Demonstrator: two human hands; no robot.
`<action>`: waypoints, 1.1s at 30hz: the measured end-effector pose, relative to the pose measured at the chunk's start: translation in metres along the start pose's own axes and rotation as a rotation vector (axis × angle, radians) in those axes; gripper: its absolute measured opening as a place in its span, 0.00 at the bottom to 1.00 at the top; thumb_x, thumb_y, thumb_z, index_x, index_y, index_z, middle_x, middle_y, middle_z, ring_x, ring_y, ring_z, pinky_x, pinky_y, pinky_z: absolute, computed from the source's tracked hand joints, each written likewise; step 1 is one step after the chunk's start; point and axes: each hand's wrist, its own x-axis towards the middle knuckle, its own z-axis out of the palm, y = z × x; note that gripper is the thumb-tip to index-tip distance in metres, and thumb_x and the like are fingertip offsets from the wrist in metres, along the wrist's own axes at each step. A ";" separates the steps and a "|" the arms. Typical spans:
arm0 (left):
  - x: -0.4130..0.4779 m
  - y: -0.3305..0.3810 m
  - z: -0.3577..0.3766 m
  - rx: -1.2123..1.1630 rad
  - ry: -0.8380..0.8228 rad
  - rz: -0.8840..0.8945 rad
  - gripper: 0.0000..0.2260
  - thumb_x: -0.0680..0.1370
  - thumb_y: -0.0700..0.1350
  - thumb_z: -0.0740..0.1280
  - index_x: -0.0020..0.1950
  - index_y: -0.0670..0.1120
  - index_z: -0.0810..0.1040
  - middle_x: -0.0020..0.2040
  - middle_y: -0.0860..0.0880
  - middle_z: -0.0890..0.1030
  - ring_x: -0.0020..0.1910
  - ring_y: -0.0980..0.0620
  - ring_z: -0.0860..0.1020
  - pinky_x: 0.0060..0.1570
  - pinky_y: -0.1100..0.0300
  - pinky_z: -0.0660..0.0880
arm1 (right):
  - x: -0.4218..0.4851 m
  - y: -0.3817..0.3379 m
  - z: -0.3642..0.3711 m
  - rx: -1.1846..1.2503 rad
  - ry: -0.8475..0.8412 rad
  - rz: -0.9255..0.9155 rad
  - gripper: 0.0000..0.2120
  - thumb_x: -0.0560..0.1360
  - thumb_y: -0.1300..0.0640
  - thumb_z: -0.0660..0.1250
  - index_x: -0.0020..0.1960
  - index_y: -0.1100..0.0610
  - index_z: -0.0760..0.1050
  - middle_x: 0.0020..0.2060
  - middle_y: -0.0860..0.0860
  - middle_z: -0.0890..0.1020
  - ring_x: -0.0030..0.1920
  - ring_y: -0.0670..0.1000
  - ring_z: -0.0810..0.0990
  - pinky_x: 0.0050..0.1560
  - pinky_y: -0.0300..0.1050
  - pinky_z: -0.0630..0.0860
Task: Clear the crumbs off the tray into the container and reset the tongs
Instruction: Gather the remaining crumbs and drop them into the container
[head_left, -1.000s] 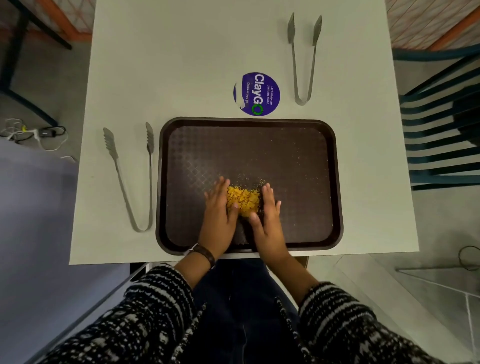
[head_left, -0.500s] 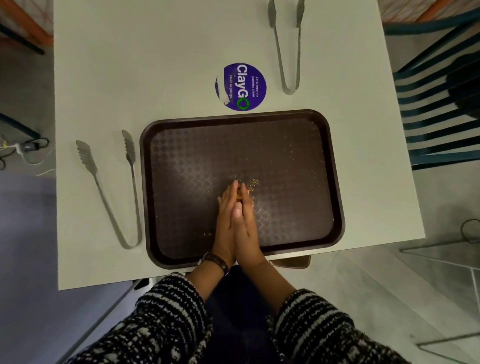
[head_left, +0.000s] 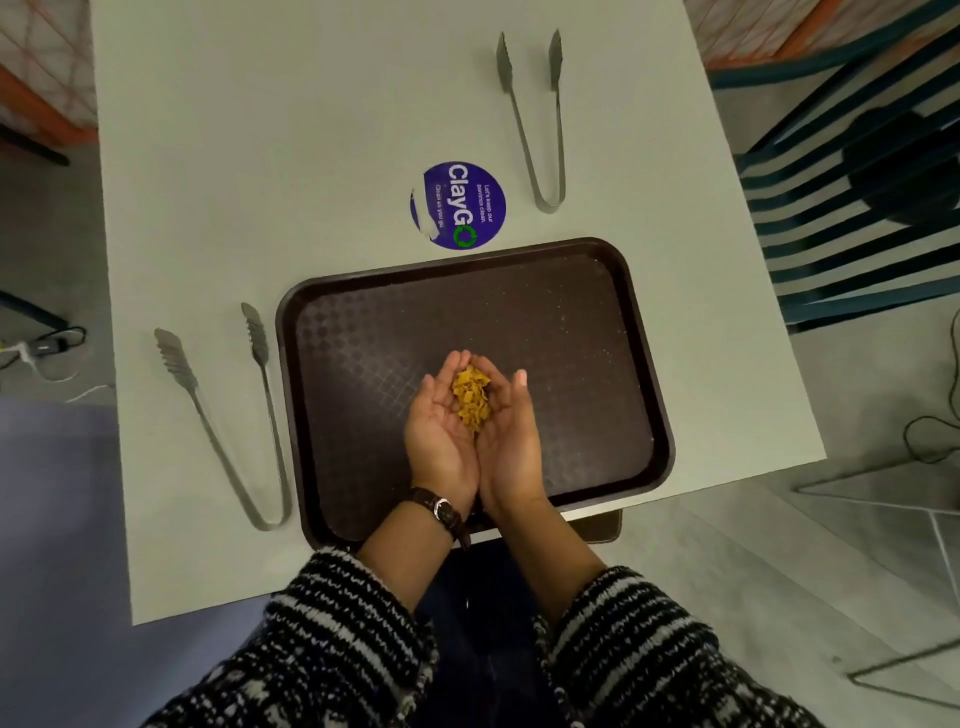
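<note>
The left hand and right hand are pressed side by side, palms up, making a little bowl. The yellow crumbs sit in that bowl, held snug by the curled fingers so nothing slips out. The hands hang over the middle of the brown tray, so any bits that fall land back on it, I think.

One pair of tongs lies on the table out past the left hand. The other tongs lie far ahead of the right hand.

I cannot see the container for sure. A brown thing peeks out under the table edge near the right wrist. It may be that.
</note>
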 end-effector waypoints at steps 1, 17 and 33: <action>0.000 0.001 0.002 -0.005 -0.020 -0.008 0.20 0.81 0.50 0.51 0.64 0.40 0.73 0.63 0.44 0.77 0.62 0.49 0.75 0.60 0.56 0.72 | -0.001 -0.002 0.002 0.011 0.014 -0.007 0.26 0.81 0.45 0.47 0.68 0.61 0.67 0.61 0.55 0.77 0.59 0.50 0.78 0.55 0.38 0.78; -0.053 -0.019 0.036 0.059 -0.143 0.029 0.20 0.81 0.50 0.53 0.66 0.42 0.73 0.63 0.47 0.77 0.63 0.52 0.75 0.65 0.55 0.69 | -0.048 -0.035 -0.015 0.091 0.051 -0.117 0.29 0.79 0.41 0.47 0.68 0.60 0.68 0.62 0.57 0.77 0.64 0.54 0.76 0.68 0.50 0.69; -0.164 -0.227 0.040 -0.052 -0.126 0.095 0.19 0.81 0.48 0.53 0.65 0.40 0.73 0.64 0.44 0.77 0.63 0.49 0.75 0.66 0.55 0.69 | -0.154 -0.055 -0.224 0.061 -0.056 -0.152 0.29 0.80 0.43 0.46 0.69 0.62 0.67 0.66 0.59 0.73 0.67 0.55 0.72 0.70 0.49 0.66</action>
